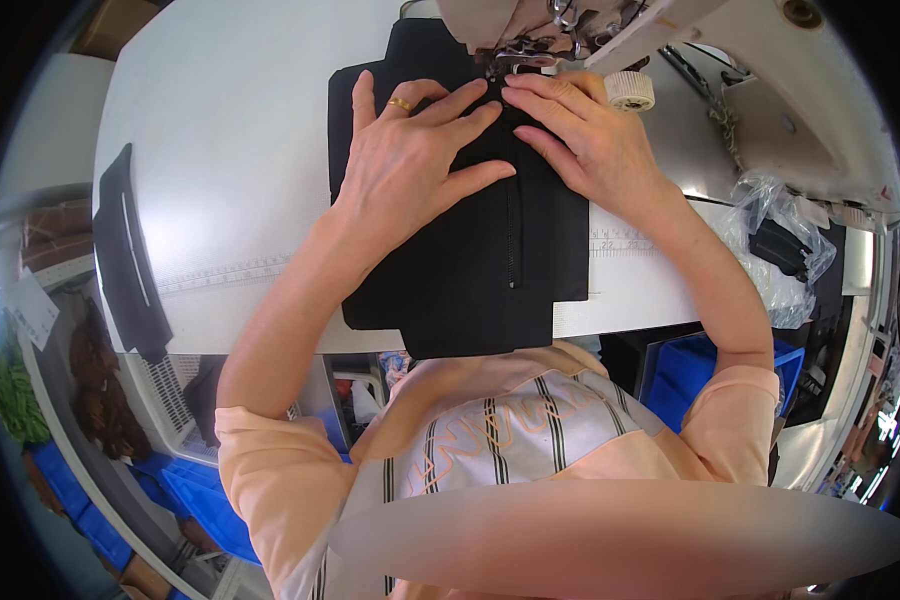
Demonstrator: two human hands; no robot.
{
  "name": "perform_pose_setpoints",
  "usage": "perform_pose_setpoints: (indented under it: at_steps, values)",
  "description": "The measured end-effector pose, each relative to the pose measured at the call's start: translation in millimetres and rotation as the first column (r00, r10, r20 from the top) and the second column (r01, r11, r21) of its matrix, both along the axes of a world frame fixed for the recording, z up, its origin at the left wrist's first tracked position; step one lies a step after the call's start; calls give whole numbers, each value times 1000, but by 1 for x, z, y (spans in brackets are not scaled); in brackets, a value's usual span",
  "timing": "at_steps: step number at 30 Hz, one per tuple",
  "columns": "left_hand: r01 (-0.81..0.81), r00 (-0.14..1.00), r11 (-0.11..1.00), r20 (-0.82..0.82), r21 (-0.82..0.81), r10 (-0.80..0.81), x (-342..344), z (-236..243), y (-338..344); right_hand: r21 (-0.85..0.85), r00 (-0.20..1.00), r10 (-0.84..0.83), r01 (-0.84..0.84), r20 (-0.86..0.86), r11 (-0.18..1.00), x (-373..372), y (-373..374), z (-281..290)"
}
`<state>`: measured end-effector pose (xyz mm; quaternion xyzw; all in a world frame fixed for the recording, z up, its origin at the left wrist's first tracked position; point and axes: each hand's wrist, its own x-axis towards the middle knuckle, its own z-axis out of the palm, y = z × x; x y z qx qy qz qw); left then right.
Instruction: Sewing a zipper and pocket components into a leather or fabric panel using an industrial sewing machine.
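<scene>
A black fabric panel with notched corners lies flat on the white sewing table, its far edge under the sewing machine head. Down its right half runs a zipper. My left hand, a gold ring on one finger, rests spread on the panel, fingertips close to the machine's needle area. My right hand lies on the fabric just right of the needle area, its fingers stretched out and thumb apart. Both hands press on the panel without gripping it. The needle tip itself is too small to make out.
A narrow dark fabric strip lies at the table's left edge. A printed ruler scale crosses the tabletop. To the right sits a clear plastic bag with black pieces. Blue bins and a white basket stand below.
</scene>
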<state>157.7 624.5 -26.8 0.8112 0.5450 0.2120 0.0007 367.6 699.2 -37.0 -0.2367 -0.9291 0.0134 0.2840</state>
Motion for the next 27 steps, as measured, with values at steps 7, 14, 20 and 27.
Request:
perform_pose_setpoints:
  at_steps: [7,14,20,27]
  values:
    - [12,1000,1000,23,-3,-12,-1,0,0,-26,1000,-1,1,-19,1000,0,-2,1]
    - [4,1000,1000,10,13,-4,0,0,4,1,1000,-17,17,-16,1000,1,0,3]
    - [-8,1000,1000,-5,-6,8,-3,0,3,-346,889,-137,-25,-436,938,21,6,19]
    - [19,1000,999,-6,39,-19,-3,-1,6,-234,815,-232,123,-530,965,55,48,18]
